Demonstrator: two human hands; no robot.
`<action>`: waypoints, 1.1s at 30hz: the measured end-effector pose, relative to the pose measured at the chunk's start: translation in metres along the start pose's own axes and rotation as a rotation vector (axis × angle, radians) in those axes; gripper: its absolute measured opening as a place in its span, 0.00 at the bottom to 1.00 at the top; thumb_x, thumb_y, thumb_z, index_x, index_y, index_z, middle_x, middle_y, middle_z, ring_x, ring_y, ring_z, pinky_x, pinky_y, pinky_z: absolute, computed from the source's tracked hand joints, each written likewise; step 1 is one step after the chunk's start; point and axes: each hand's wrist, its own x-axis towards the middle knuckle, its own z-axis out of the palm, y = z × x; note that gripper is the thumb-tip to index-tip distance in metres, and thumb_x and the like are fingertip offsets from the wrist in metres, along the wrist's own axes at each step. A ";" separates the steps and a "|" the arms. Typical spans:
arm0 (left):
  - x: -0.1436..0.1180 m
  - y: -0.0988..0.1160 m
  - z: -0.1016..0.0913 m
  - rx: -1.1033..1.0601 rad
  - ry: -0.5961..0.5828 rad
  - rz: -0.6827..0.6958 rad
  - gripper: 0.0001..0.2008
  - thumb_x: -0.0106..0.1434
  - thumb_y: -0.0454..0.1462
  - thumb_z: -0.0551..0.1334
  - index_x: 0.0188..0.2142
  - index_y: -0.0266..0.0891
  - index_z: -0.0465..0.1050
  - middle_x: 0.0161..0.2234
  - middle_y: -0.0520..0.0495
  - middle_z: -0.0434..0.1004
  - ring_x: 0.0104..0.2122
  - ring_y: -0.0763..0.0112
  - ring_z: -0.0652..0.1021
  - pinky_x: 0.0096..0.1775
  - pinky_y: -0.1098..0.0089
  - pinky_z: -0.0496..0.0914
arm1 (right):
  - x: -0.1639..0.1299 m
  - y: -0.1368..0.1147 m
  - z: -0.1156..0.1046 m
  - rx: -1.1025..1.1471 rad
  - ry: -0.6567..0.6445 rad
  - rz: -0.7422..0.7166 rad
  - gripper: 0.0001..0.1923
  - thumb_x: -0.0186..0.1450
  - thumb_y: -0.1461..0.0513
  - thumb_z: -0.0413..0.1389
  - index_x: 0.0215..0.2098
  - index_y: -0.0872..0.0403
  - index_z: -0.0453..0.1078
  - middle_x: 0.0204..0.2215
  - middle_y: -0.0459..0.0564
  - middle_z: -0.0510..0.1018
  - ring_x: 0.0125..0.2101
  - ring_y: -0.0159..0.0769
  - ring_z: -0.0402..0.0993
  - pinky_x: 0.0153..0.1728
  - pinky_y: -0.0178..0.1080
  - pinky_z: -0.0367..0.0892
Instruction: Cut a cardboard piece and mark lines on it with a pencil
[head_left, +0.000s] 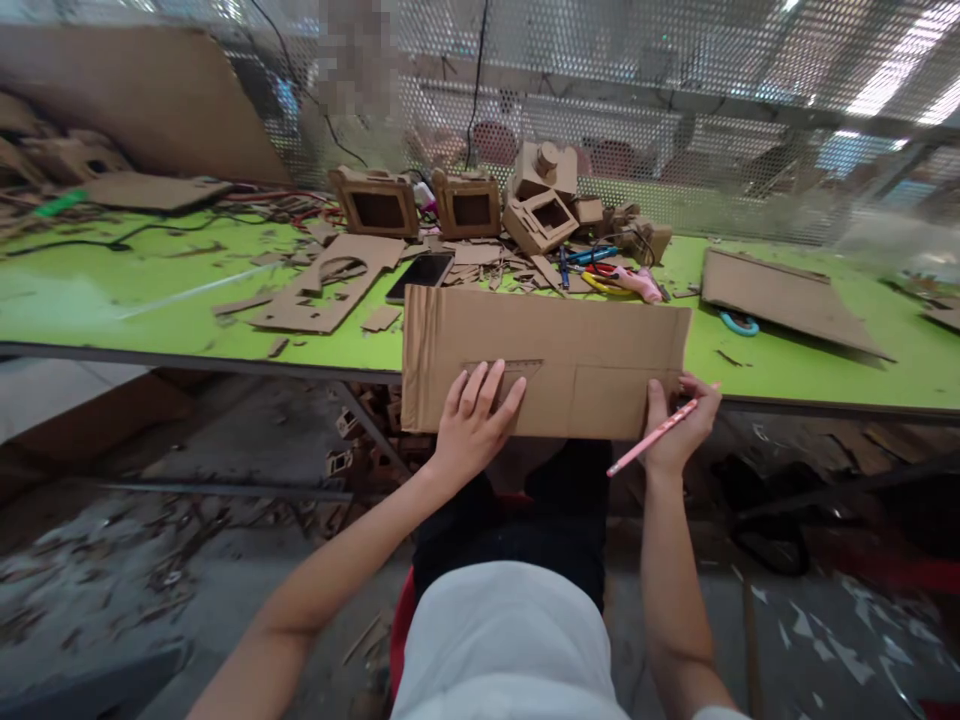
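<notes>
Left hand (pixel 472 420) is pressing flat, fingers spread, pinning a triangular ruler (pixel 510 372) onto the cardboard sheet (pixel 555 350) overhanging the bench (pixel 150 300) edge. Right hand (pixel 679 430) is gripping the sheet's corner while pinching a pink pencil (pixel 651 438), steadying it.

Both forearms extended toward 12 o'clock. Left hand (pixel 472 420) laid flat, fingers spread. Right hand (pixel 679 425) curled at 1 o'clock, thumb raised.

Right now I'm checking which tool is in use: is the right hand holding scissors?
No, the right hand holds a pink pencil at the edge of the cardboard sheet, while the left hand presses flat on it.
</notes>
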 end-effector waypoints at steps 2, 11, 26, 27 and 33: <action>0.001 -0.001 0.003 0.006 0.032 0.043 0.34 0.62 0.31 0.58 0.66 0.37 0.51 0.61 0.36 0.65 0.64 0.59 0.59 0.64 0.57 0.54 | 0.000 -0.001 0.000 -0.003 0.007 0.002 0.19 0.58 0.51 0.60 0.39 0.54 0.64 0.40 0.54 0.75 0.43 0.43 0.72 0.52 0.51 0.60; -0.001 0.010 0.009 -0.044 0.059 -0.039 0.33 0.64 0.29 0.55 0.67 0.38 0.48 0.60 0.34 0.66 0.64 0.56 0.60 0.63 0.52 0.56 | 0.004 0.001 -0.005 -0.014 -0.036 0.025 0.21 0.56 0.50 0.61 0.39 0.54 0.64 0.36 0.51 0.73 0.35 0.38 0.70 0.44 0.45 0.65; 0.004 0.007 0.003 0.000 0.068 0.041 0.21 0.64 0.27 0.54 0.57 0.30 0.63 0.57 0.32 0.68 0.67 0.53 0.48 0.63 0.48 0.56 | 0.008 -0.006 -0.005 -0.003 -0.023 0.027 0.21 0.55 0.48 0.61 0.36 0.54 0.65 0.36 0.52 0.74 0.34 0.38 0.70 0.43 0.46 0.66; 0.004 0.007 0.003 -0.011 0.068 0.046 0.21 0.64 0.27 0.54 0.57 0.29 0.63 0.57 0.31 0.68 0.67 0.52 0.47 0.63 0.48 0.57 | 0.008 -0.005 -0.005 0.000 -0.021 0.025 0.20 0.55 0.48 0.61 0.36 0.54 0.65 0.36 0.52 0.74 0.34 0.38 0.70 0.43 0.47 0.66; 0.003 0.004 0.004 -0.060 0.039 0.047 0.26 0.64 0.27 0.54 0.62 0.30 0.56 0.59 0.31 0.65 0.67 0.54 0.49 0.63 0.50 0.56 | 0.007 -0.006 -0.004 -0.002 -0.028 0.026 0.20 0.55 0.47 0.60 0.36 0.53 0.64 0.36 0.52 0.73 0.35 0.39 0.70 0.44 0.48 0.67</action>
